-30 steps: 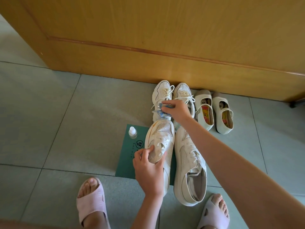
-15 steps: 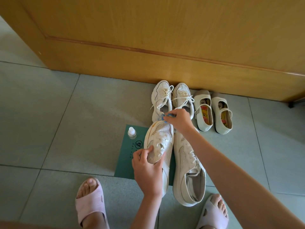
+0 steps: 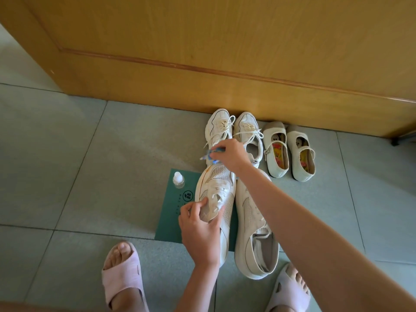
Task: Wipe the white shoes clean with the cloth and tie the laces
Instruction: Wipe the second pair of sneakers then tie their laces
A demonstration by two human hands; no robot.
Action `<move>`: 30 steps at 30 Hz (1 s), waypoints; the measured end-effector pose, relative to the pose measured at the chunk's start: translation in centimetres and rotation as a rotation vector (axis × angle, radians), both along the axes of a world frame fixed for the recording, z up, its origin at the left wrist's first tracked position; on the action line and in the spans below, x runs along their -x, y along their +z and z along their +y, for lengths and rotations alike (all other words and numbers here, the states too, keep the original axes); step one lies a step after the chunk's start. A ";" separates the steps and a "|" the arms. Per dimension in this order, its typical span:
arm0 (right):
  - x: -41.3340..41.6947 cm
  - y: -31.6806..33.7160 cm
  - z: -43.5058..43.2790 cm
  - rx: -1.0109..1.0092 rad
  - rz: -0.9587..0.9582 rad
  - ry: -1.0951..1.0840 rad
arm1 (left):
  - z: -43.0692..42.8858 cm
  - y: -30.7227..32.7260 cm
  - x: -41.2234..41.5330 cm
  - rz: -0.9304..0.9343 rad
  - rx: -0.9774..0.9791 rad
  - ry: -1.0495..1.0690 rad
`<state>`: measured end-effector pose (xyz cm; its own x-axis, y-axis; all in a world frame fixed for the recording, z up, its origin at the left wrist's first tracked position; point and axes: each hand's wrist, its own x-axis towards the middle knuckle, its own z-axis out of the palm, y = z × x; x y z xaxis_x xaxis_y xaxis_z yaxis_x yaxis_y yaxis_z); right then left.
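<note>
**Toe wipe under way, laces not yet tied**

The left hand (image 3: 200,226) grips the held shoe (image 3: 217,183) across the lace area, thumb on one side and fingers curled round the other. This is likely a brace so the shoe does not skid under rubbing.

The right hand (image 3: 230,154) reaches to 12 o'clock of that shoe, fingers bunched tight on the blue-white cloth (image 3: 209,156) at the toe tip. Whether the cloth touches the toe or sits just off it cannot be told.

The held shoe lies on the green mat (image 3: 173,217), probably there to spare the floor. A small white-capped bottle (image 3: 178,180) stands on the mat at 10 o'clock of the shoe, near but apart. It may be cleaner kept in reach, which is a guess.

The partner shoe (image 3: 254,221) lies right alongside at 3 o'clock, heel toward the person.

Against the wooden door (image 3: 225,52), at 12 o'clock, stands a laced sneaker pair (image 3: 219,129). A strap shoe pair (image 3: 288,152) sits at 1 o'clock, parked out of the work area.

Hidden or unclear:
- The left hand covers the held shoe's laces and collar.
- The right forearm crosses the partner shoe's toe, and that shoe's lace state is hard to make out.
- The cloth is mostly inside the fist, so its extent is unclear.
- The right hand hides the sneaker pair's heels.
- The pink slippers (image 3: 122,273) are cut off by the bottom edge.
- The mat print is too small to read.
</note>
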<state>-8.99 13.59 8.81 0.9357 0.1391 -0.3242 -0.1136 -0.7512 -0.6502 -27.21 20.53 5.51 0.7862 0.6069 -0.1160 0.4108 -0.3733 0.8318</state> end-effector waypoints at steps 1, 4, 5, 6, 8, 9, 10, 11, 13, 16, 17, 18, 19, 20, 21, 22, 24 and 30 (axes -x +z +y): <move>-0.1 -0.2 0.3 0.057 0.038 0.046 | 0.0 0.0 0.0 -0.001 0.002 0.001; -0.1 -0.6 -0.3 0.092 0.078 0.017 | 0.0 0.1 -0.1 -0.011 0.003 0.002; -0.1 -0.7 -0.6 0.075 0.080 -0.022 | -0.1 0.1 -0.1 -0.013 0.001 0.003; 0.0 -0.8 -1.0 0.055 0.079 -0.058 | -0.1 0.1 -0.1 -0.016 -0.004 0.002; 0.2 -1.0 -1.6 0.032 0.077 -0.113 | -0.1 0.0 -0.1 -0.017 -0.010 -0.002; 0.5 -1.1 -1.8 0.024 0.073 -0.139 | 0.0 0.0 -0.1 -0.014 -0.008 -0.004; 0.8 -1.2 -1.9 0.009 0.063 -0.171 | 0.0 0.1 0.0 -0.011 -0.004 -0.005; 1.1 -1.3 -2.0 -0.013 0.048 -0.209 | 0.1 0.1 0.0 -0.011 0.000 -0.007; 1.8 -1.4 -2.1 -0.039 0.014 -0.268 | 0.4 0.2 0.1 -0.009 0.012 -0.014; 2.9 -1.3 -2.1 -0.025 -0.004 -0.301 | 1.0 0.1 0.4 -0.013 0.030 -0.031; 3.2 -1.3 -2.2 -0.036 -0.007 -0.316 | 1.2 0.0 0.4 -0.010 0.034 -0.033; 3.5 -1.4 -2.3 -0.056 -0.014 -0.332 | 1.3 0.0 0.5 -0.008 0.034 -0.034; 3.9 -1.4 -2.4 -0.074 -0.029 -0.346 | 1.4 0.1 0.5 -0.006 0.034 -0.036; 4.3 -1.2 -2.5 -0.086 -0.043 -0.356 | 1.4 0.2 0.5 -0.007 0.035 -0.036; 4.6 -1.1 -2.5 -0.091 -0.051 -0.366 | 1.5 0.2 0.5 -0.008 0.035 -0.035; 4.9 -0.9 -2.5 -0.088 -0.052 -0.374 | 1.6 0.3 0.5 -0.009 0.033 -0.035; 5.6 -0.5 -2.4 -0.069 -0.053 -0.382 | 1.8 0.4 0.6 -0.004 0.027 -0.036; 8.4 0.4 -3.2 -0.027 0.009 -0.350 | 1.9 0.4 0.6 0.021 0.000 -0.052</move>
